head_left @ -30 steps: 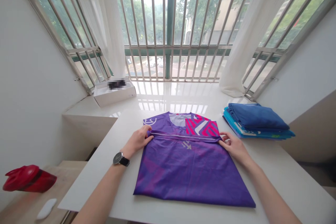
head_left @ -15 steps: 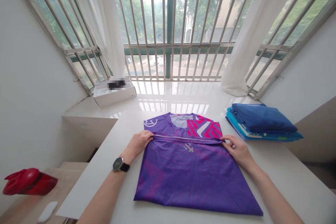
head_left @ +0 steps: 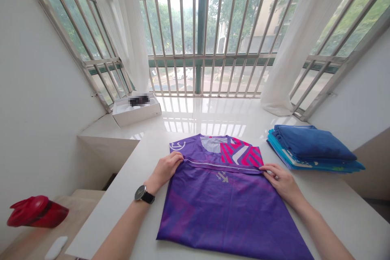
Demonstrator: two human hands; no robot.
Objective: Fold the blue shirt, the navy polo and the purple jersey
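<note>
A purple jersey [head_left: 231, 207] with a pink-and-white patterned shoulder lies on the white table [head_left: 128, 174], its neckline toward the window. Its lower part is folded up, so the hem runs straight across below the collar. At the left end of that hem, my left hand [head_left: 167, 167] pinches the fabric; a black-strapped watch [head_left: 144, 194] is on that wrist. The right end of the hem is held between the thumb and fingers of my right hand [head_left: 280, 179]. Both hands rest close to the table surface.
To the right sits a stack of folded blue clothes [head_left: 313, 144]. An open white box [head_left: 138, 115] stands on the sill at the back left. Lower left, a red shaker bottle [head_left: 39, 212] and a white mouse [head_left: 56, 247] lie on another surface. Barred windows and white curtains [head_left: 277, 89] are behind.
The camera view has shifted slightly, so everything appears a little lower and to the right. Both hands still grip the hem ends, and the jersey's fold looks the same.
</note>
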